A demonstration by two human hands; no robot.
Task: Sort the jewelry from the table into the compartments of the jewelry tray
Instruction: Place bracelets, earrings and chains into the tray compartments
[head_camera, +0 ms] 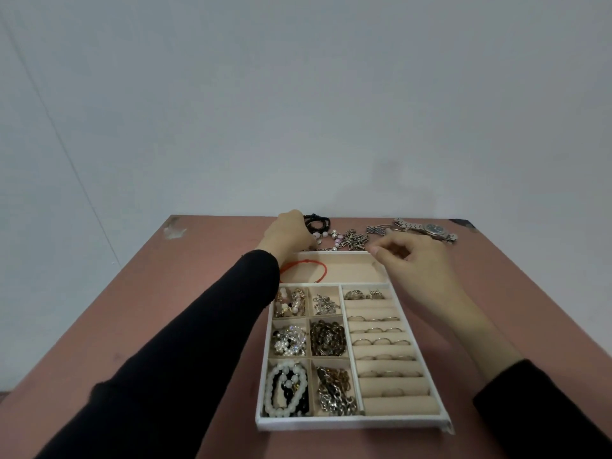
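The white jewelry tray [351, 424] lies in the middle of the table; its small compartments hold beads and chains, and rings sit in the roll slots on the right. A red cord bracelet [314, 265] lies in the long far compartment. Beyond the tray's far edge lie a black bracelet [318, 221], a pink-beaded piece [326, 236], a silver chain cluster [353, 240] and a silver watch [430, 229]. My left hand [289, 233] rests on the beaded piece, fingers curled over it; whether it grips is hidden. My right hand [414, 263] hovers at the tray's far right corner, fingers loosely curled and empty.
The pinkish-brown table [185, 293] ends at a plain white wall just behind the loose jewelry. A small watch-band segment [376, 230] lies between the chain cluster and the watch. A chipped spot [174, 230] marks the table's far left corner.
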